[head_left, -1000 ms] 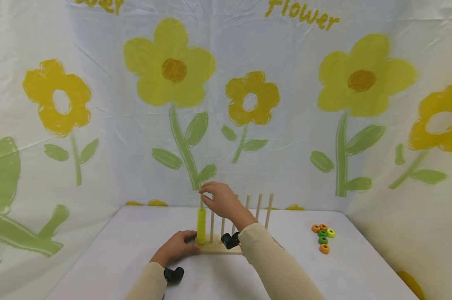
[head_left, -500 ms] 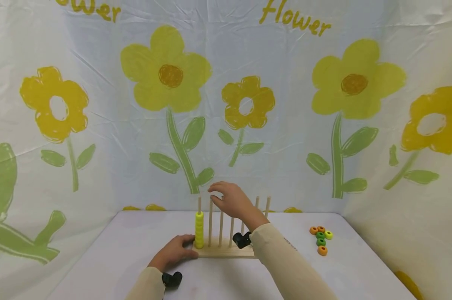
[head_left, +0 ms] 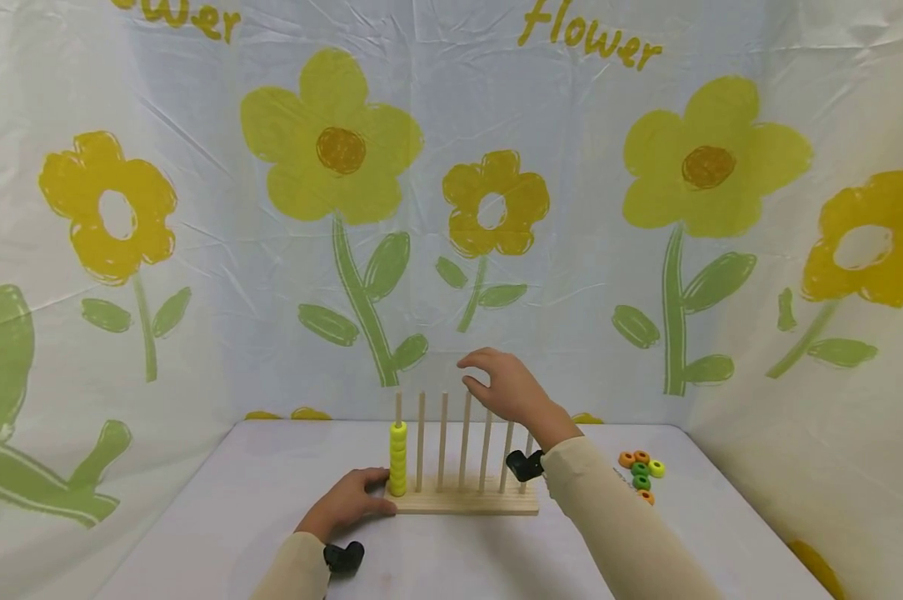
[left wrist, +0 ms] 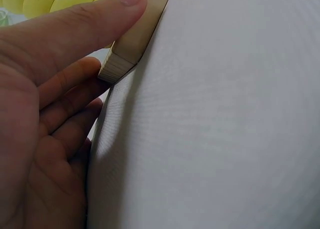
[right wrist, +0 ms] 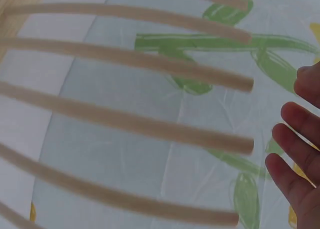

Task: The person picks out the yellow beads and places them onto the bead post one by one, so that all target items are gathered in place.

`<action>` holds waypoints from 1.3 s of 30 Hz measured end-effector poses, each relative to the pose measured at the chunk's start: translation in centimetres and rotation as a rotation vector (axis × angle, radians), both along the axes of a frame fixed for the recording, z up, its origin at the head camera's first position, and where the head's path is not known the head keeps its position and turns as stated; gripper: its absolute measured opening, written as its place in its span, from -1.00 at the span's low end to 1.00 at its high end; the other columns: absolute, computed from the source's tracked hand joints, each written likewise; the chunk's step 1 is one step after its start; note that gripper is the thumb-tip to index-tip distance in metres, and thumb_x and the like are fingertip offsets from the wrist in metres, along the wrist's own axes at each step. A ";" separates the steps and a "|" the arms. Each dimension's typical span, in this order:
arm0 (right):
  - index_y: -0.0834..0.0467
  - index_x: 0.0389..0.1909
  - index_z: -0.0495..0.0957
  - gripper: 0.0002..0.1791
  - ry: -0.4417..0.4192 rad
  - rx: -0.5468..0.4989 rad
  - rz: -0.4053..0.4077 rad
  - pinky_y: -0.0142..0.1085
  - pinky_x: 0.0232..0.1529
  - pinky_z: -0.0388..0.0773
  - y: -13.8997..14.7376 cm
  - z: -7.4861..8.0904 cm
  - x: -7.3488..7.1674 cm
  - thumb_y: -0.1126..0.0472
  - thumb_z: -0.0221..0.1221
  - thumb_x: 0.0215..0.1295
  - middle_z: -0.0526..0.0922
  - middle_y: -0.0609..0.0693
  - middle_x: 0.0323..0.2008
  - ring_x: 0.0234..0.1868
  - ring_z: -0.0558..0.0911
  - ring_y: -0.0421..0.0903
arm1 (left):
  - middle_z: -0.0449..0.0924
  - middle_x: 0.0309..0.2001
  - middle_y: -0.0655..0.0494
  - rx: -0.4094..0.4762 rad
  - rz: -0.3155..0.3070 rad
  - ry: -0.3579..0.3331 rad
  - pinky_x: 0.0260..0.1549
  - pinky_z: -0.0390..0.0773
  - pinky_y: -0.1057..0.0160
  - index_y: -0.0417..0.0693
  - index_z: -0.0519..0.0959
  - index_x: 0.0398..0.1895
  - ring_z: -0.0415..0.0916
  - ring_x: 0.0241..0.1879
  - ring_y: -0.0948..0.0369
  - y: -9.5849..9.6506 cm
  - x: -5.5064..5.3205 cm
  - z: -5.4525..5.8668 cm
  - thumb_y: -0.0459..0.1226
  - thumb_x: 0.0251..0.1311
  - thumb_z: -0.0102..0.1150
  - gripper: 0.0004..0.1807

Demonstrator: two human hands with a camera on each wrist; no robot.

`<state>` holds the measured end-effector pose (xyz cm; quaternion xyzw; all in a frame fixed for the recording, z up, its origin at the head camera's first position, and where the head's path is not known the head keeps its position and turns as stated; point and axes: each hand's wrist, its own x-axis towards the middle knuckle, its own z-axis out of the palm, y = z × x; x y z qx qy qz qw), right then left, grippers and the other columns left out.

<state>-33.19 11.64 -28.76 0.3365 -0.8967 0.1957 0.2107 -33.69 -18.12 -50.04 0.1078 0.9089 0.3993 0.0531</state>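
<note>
A wooden peg rack (head_left: 466, 502) stands on the white table, with a row of upright pegs on its base. Its leftmost peg carries a stack of yellow beads (head_left: 397, 460); the other pegs are bare. At the rack's left end, my left hand (head_left: 349, 502) holds the base, thumb (left wrist: 100, 29) along the front and fingers behind the end in the left wrist view. My right hand (head_left: 510, 388) is raised over the tops of the middle pegs, holding nothing. In the right wrist view its fingers (right wrist: 300, 134) spread beyond the peg tips (right wrist: 240, 145).
On the table to the right lies a small cluster of loose beads: orange (head_left: 626, 459), green (head_left: 640, 482) and yellow (head_left: 656, 468). The right forearm partly overlaps the nearest orange one. A flower-printed cloth (head_left: 586, 317) hangs behind the table.
My right hand has left the top of the leftmost peg and moved to the right, over the middle pegs. The left hand stays at the rack's end.
</note>
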 end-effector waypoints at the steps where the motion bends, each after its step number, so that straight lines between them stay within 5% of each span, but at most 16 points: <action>1: 0.06 0.07 0.60 -0.70 -0.001 -0.002 -0.007 -0.03 0.19 0.53 0.4 0.1 0.0 0.15 0.17 0.36 0.62 0.01 0.11 0.18 0.57 0.04 | 0.43 0.31 -0.12 0.000 -0.001 -0.003 0.30 0.22 -0.30 -0.06 0.48 0.26 0.23 0.37 -0.20 0.0 0.0 0.0 0.07 -0.16 0.50 -0.14; 23: 0.11 0.08 0.59 -0.69 0.018 -0.075 -0.109 0.09 0.14 0.52 8.4 -0.6 -0.2 0.19 0.15 0.36 0.61 0.12 0.12 0.17 0.56 0.17 | 0.44 0.30 -0.12 0.007 0.000 -0.005 0.30 0.22 -0.30 -0.07 0.48 0.26 0.24 0.36 -0.20 0.0 -0.3 -0.7 0.07 -0.18 0.51 -0.13; 39: 0.18 0.10 0.57 -0.67 -0.035 -0.065 -0.206 0.17 0.12 0.50 13.0 -2.6 -0.6 0.19 0.13 0.37 0.58 0.21 0.13 0.17 0.52 0.24 | 0.42 0.32 -0.13 -0.005 0.024 -0.017 0.31 0.20 -0.30 -0.07 0.48 0.27 0.22 0.37 -0.21 0.3 0.0 -0.2 0.05 -0.19 0.52 -0.12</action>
